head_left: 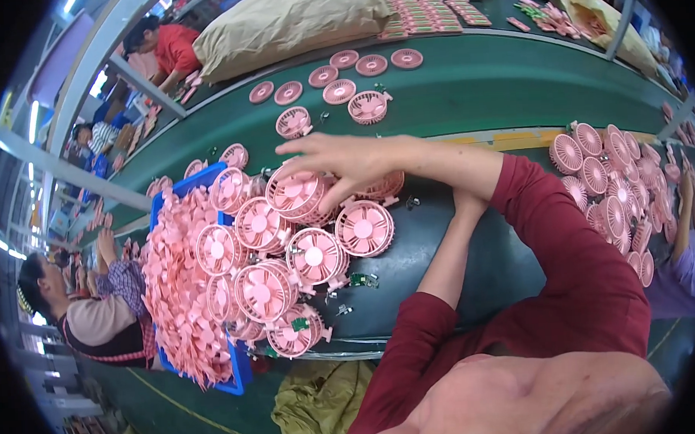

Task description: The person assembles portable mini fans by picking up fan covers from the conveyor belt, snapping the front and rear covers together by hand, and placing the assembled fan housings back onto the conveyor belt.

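Note:
My right hand (pixel 353 164) reaches across to the left, its thumb and fingers spread around the rim of a pink fan housing (pixel 296 194) on top of the pile. More round pink fans (pixel 313 256) with blades inside lie heaped around it, several with small green circuit boards (pixel 362 280) and wires hanging off. My left hand (pixel 471 202) is behind my right forearm, so its fingers are hidden. Left of the fans, a blue bin (pixel 242 369) is heaped with small pink fan blades (pixel 184 294).
A green conveyor belt (pixel 466 88) carries pink grille covers (pixel 371 65) and fans. Beyond it lie a large paper sack (pixel 293 25) and rows of pink parts (pixel 420 14). More pink fans (pixel 594 175) are piled at the right. Co-workers sit at the left (pixel 103 313) and right (pixel 679 272).

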Tool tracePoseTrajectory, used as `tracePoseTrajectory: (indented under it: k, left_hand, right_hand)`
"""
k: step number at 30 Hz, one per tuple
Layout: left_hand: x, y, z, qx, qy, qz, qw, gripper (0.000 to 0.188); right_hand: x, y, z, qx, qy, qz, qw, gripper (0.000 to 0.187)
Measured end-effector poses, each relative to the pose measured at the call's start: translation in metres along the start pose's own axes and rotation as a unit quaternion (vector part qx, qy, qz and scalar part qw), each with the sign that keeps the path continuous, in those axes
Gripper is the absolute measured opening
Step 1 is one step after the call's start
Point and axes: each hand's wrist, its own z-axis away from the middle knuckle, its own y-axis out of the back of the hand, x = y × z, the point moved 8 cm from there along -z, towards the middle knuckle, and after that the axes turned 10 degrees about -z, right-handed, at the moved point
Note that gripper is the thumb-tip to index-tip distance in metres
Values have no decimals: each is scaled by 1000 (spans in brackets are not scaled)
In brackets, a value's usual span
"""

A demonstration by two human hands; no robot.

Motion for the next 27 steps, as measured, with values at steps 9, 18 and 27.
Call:
tracePoseTrajectory:
  k: [9,18,27]
  left_hand:
    - [28,37,-23,-5,149,153,977,14]
    - [16,38,-17,-32,166,104,980,14]
    - [6,43,-18,-19,173,102,979,14]
  right_hand:
    - [227,190,153,208,-362,273,866,53]
    - [287,197,237,230,-502,367,748,56]
    - [244,177,208,415,-343,-115,835,37]
